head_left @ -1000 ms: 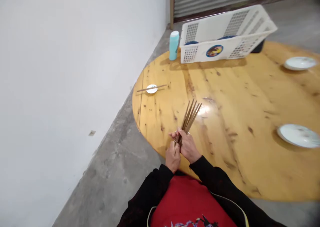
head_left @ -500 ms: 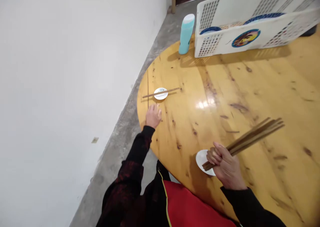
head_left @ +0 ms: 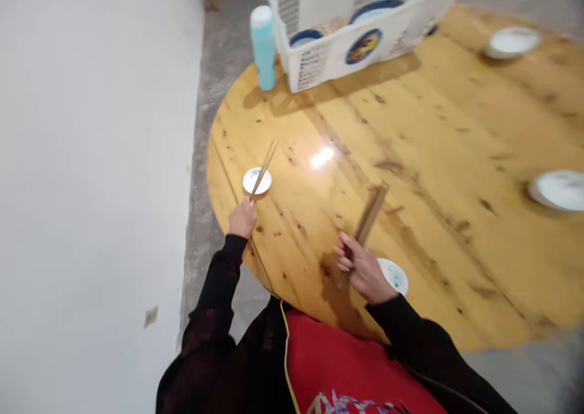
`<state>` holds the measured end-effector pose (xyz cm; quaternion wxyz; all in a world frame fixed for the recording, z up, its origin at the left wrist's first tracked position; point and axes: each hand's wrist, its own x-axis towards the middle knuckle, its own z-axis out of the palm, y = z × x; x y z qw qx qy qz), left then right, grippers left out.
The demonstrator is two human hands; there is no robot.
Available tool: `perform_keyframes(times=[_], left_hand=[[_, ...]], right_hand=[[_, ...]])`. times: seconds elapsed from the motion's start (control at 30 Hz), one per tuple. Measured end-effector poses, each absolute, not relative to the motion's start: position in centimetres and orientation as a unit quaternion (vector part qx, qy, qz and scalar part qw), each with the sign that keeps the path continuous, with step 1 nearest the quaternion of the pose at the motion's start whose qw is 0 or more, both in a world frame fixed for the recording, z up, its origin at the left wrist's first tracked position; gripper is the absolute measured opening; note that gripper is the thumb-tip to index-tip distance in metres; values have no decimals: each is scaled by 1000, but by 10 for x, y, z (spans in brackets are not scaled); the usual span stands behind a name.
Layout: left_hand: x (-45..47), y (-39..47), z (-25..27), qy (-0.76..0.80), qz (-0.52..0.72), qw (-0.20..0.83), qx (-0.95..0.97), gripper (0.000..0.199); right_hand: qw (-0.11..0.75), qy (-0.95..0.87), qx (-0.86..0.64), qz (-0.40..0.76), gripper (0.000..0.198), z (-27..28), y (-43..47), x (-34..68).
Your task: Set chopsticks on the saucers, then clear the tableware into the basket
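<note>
My left hand is closed around the near end of a pair of chopsticks. They slant away from me across a small white bowl near the left end of the wooden table; whether they touch its rim I cannot tell. A thicker bundle of chopsticks is gripped in my right hand, tilted up and slightly blurred. Just right of that hand, partly covered by it, sits another small white bowl.
A white plastic basket holding blue-rimmed dishes stands at the table's far side. Beside it is a light blue bottle. Two more white bowls, an upper one and a lower one, are on the right. A white wall runs along the left.
My left hand has closed on the chopsticks at the left bowl and turned them from lying crosswise to pointing away. My right hand has moved left with its bundle. The view has swung right.
</note>
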<state>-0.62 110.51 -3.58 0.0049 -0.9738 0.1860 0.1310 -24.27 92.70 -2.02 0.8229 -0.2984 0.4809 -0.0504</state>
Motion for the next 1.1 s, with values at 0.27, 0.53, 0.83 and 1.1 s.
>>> perform_keyframes(times=[0.27,0.53,0.83,1.1], left_hand=[[-166,1044,-51,332,301,-187,-874,39],[-189,1035,-52,250,370,-414,-794,45],[-218,998,-53,-245,426,-751,-441,50],[-217,991,-51,-180,462,-718,-489,58]], right_hand=[[807,481,-317,-131,52,-26,930,-196],[762,496,-388,-149,56,-36,919,-224],[801,419,-376,-206,54,-9,931,-220],[790,407,-416,-193,61,-6,936,-235]])
